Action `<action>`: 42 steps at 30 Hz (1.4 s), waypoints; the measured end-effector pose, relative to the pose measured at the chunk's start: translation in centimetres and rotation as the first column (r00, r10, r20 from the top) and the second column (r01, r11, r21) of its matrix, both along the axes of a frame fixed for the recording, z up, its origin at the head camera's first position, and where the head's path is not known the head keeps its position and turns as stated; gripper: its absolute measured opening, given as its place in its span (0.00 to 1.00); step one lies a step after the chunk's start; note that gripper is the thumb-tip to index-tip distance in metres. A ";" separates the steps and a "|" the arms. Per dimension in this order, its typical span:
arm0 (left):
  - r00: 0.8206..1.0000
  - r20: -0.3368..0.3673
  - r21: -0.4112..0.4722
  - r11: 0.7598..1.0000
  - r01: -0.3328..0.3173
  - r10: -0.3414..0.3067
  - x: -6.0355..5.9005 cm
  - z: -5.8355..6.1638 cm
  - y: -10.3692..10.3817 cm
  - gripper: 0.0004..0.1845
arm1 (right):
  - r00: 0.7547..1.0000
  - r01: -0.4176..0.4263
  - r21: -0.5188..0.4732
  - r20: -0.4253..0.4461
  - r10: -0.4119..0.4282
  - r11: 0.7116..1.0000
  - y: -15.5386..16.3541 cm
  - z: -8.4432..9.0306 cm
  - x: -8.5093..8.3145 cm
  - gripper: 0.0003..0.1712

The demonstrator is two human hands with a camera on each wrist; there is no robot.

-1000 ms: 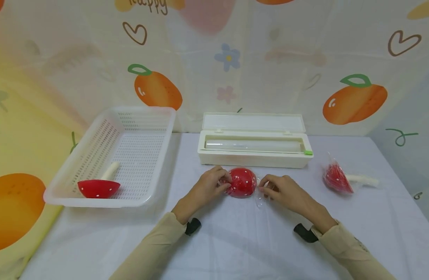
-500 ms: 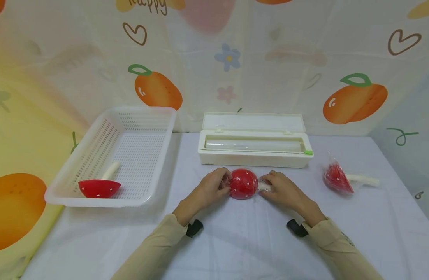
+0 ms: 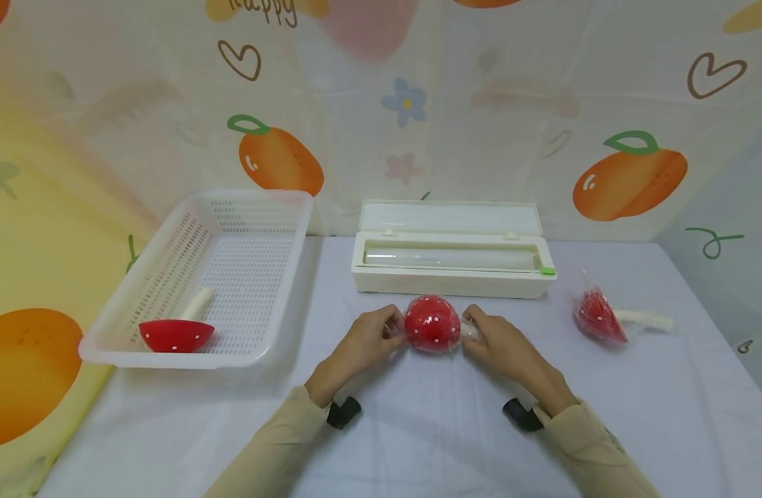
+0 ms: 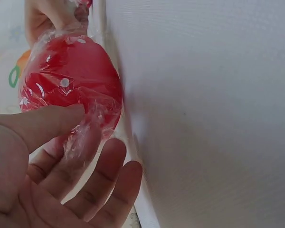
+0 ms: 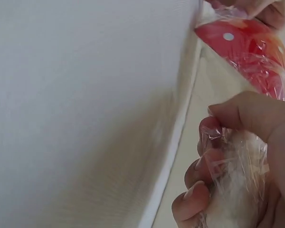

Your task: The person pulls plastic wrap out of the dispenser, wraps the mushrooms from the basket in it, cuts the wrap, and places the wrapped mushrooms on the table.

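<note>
At the table's near centre, the left hand (image 3: 367, 339) pinches bunched film at the cap of the wrapped toy mushroom (image 3: 432, 324), thumb and fingers together. The right hand (image 3: 498, 340) curls around its stem. Pulling too hard could tear the thin cling film (image 4: 83, 137) or loosen the wrap.

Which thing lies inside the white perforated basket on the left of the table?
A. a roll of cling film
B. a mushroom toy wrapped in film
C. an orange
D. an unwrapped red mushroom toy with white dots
D: in the head view the white basket holds an unwrapped red mushroom toy with white dots and a pale stem, bare of film; the roll sits in the dispenser box further right.
</note>
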State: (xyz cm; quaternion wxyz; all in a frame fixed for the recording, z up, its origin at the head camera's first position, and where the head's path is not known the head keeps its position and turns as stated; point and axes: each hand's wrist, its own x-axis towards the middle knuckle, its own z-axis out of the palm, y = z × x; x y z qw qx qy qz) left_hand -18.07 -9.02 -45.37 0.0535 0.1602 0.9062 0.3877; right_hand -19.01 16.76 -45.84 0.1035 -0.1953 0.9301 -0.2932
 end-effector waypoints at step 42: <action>0.959 0.168 0.331 0.929 0.164 -0.229 0.5 -0.3 0.4 0.49 | 0.972 -0.214 -0.183 -0.140 0.190 0.959 0.3 1.1 2.8 0.18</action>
